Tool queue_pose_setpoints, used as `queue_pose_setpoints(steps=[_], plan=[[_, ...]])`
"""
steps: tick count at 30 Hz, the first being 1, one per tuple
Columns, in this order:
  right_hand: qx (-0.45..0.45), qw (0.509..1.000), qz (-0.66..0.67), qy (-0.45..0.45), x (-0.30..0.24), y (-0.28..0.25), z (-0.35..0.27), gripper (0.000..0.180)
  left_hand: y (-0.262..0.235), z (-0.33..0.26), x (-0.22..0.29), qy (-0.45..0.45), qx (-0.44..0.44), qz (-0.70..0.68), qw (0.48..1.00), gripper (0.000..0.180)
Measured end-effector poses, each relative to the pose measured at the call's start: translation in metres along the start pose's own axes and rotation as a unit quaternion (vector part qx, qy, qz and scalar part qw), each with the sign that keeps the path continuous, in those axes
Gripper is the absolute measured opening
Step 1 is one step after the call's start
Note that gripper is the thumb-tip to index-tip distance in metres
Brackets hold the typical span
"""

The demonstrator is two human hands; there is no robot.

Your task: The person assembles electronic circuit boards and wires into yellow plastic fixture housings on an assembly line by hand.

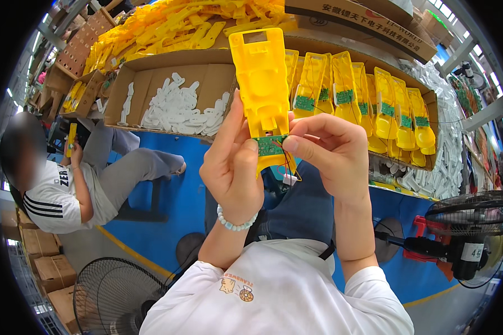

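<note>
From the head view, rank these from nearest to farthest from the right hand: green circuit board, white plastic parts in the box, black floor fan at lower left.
1. Green circuit board, at the right hand's fingertips.
2. White plastic parts, upper left in the box.
3. Black floor fan, far lower left.

The lower end of the yellow plastic housing (261, 84) was hidden behind the left hand (233, 167) and right hand (332, 151). Part of its green circuit board (271, 146) lay under a thumb (thin wires too small to trace). A seated co-worker's (67, 190) face was blurred.
</note>
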State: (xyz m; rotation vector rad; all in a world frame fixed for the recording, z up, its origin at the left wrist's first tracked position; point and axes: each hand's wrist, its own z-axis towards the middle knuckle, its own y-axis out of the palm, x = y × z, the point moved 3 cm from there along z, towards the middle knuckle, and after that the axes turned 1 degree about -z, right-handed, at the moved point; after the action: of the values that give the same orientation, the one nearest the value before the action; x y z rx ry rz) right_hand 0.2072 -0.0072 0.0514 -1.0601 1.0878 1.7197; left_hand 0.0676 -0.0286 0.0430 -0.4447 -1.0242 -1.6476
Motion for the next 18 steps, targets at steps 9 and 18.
queue_pose_setpoints(steps=[9, 18], plan=[[0.021, 1.0, 0.015, 0.01, 0.004, 0.001, 0.001, 0.011, 0.001, 0.002, -0.002, 0.024, 0.007, 0.092, 0.995, 0.052], [-0.144, 0.924, -0.353, -0.03, 0.015, -0.001, -0.009, 0.03, -0.001, 0.032, 0.022, -0.039, 0.046, -0.106, 0.993, 0.058]])
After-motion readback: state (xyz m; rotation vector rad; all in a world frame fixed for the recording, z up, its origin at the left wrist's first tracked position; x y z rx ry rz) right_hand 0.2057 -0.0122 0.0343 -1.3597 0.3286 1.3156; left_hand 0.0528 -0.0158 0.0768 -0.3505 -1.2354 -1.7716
